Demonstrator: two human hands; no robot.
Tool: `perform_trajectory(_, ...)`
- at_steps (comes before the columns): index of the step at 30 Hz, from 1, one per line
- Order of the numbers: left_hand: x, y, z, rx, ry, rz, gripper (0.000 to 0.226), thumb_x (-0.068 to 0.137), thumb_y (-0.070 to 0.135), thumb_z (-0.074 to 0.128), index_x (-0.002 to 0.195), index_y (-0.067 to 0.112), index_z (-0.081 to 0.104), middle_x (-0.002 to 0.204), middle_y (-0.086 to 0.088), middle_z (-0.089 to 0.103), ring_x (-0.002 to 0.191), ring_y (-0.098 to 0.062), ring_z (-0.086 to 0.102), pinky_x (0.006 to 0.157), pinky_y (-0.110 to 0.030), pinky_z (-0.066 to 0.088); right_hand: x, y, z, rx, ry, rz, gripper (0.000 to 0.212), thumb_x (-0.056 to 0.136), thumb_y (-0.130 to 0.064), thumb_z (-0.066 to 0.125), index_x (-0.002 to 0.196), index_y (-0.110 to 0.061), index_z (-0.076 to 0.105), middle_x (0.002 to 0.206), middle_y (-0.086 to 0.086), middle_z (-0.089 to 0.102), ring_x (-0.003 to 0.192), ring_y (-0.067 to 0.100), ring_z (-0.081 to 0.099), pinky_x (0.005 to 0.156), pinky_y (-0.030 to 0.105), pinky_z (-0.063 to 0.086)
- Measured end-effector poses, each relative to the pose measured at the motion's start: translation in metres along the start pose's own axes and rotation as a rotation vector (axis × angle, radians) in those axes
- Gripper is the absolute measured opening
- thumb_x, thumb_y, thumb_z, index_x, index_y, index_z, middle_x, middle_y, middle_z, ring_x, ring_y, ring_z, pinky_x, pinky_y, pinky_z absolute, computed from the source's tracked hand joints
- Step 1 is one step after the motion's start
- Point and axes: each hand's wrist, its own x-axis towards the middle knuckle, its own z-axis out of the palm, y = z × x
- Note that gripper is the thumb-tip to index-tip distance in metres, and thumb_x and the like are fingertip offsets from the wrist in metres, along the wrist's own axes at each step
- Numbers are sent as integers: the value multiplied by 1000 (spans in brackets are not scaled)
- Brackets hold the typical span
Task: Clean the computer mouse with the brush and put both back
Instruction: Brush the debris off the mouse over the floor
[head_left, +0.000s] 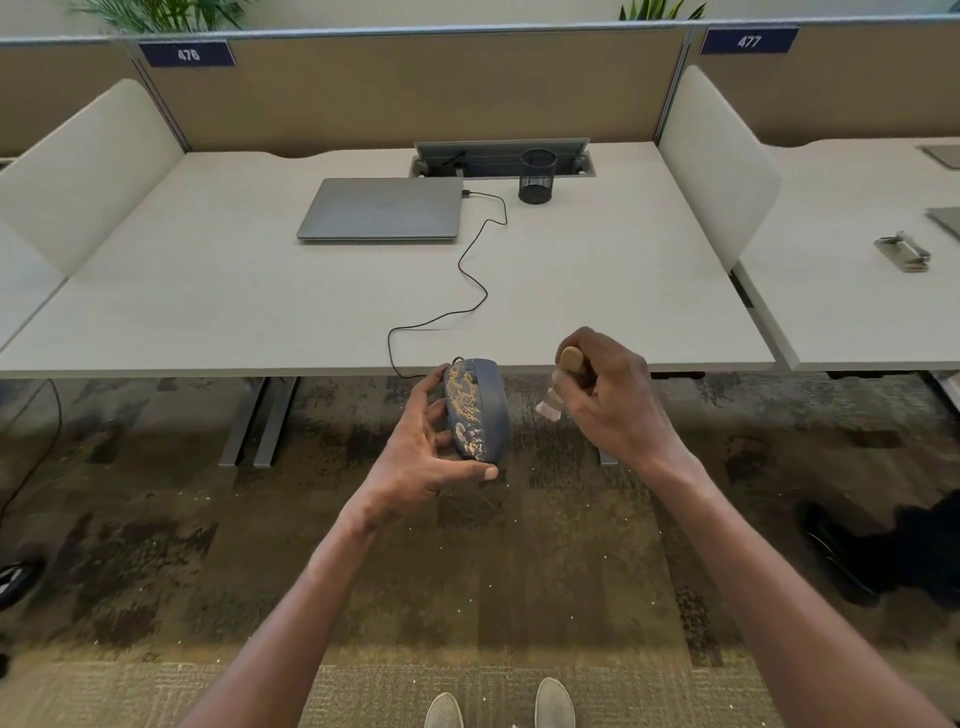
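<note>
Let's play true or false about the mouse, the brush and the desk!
1. The left hand holds the mouse over the floor, off the desk. True.
2. The mouse is all clean. False: tan crumbs cover its top.
3. The right hand holds the brush. True.
4. The laptop is open. False: its lid is closed.
5. The brush is touching the mouse. False: it is beside the mouse, with a gap between them.

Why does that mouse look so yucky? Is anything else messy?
The mouse in the left hand is speckled with tan crumbs along its top. Pale specks also dot the carpet below. The right hand holds the brush beside it.
</note>
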Motion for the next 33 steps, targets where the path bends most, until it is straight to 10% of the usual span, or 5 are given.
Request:
perform_trajectory(11, 3, 4, 5, -15, -29, -9, 121, 63, -8, 92, 147, 46, 25, 152, -10, 47, 119, -27, 69, 90, -44, 61, -8, 7, 1, -110, -202, 97, 10, 99, -19, 59, 92, -21, 65, 74, -8, 66, 65, 8, 61, 59, 27, 50)
perform_trajectory(15, 4, 8, 5, -18, -42, -18, 121, 65, -16, 87, 150, 41, 21, 151, -13, 48, 120, -28, 68, 92, -44, 60, 0, 9, 6, 275, -230, 376, 18, 104, -9, 53, 94, -17, 65, 58, -5, 69, 52, 6, 65, 48, 18, 50)
perform_trajectory(19, 6, 11, 6, -8, -60, -27, 124, 65, -16, 86, 155, 34, 18, 151, -13, 47, 121, -28, 67, 94, -44, 60, 5, 7, 15, 629, -246, 594, 21, 110, -9, 42, 112, -6, 62, 87, 18, 78, 66, 20, 74, 57, 23, 60)
perform_trajectory(26, 10, 9, 5, -11, -114, -25, 127, 63, -7, 91, 156, 39, 19, 150, -8, 49, 123, -28, 66, 94, -46, 59, 9, 8, 23, 958, -166, 656, 19, 105, -11, 55, 110, 2, 68, 111, 15, 79, 103, 26, 77, 88, 33, 64)
perform_trajectory(33, 12, 11, 7, -29, -175, -59, 124, 59, 7, 98, 150, 50, 25, 144, 0, 59, 121, -30, 67, 89, -44, 61, 16, 4, 24, 1085, -189, 630, 23, 93, -19, 72, 103, 1, 72, 98, 8, 80, 93, 20, 78, 74, 25, 61)
